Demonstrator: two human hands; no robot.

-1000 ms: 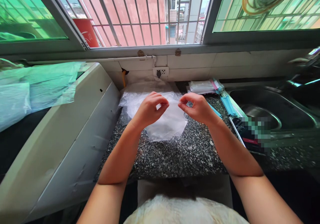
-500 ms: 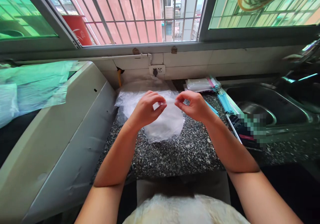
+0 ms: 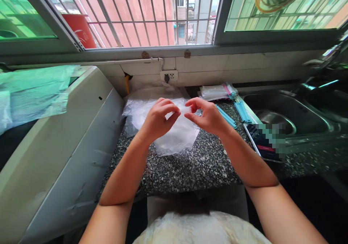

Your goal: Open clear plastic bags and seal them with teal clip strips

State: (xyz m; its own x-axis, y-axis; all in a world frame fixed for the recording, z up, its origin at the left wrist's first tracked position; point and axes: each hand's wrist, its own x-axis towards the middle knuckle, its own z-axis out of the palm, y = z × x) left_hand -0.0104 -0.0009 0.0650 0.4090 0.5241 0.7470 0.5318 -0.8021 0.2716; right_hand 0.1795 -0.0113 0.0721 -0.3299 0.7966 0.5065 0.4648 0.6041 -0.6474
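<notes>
My left hand (image 3: 161, 119) is closed in a pinch, thumb against fingertips, at the upper edge of a thin clear plastic bag (image 3: 176, 139). The bag spreads below both hands over the speckled counter (image 3: 187, 175). Facing it from the right, my right hand (image 3: 205, 116) has its thumb and forefinger parted, with the fingertips close to the same plastic. More clear plastic bags (image 3: 141, 99) lie in a loose pile behind my left hand. Where the held plastic ends and the pile begins is hard to make out.
Light-blue strips (image 3: 226, 117) and a stack of packed clear bags (image 3: 213, 92) lie right of my hands. A dark flat device (image 3: 262, 144) rests near the sink (image 3: 323, 122). A white appliance (image 3: 89, 102) borders the left side. Behind is a wall socket (image 3: 169, 75).
My right thumb and forefinger have come apart from their pinch, and the hand has shifted slightly left. My left hand keeps its pinch. The whole view has shifted a little.
</notes>
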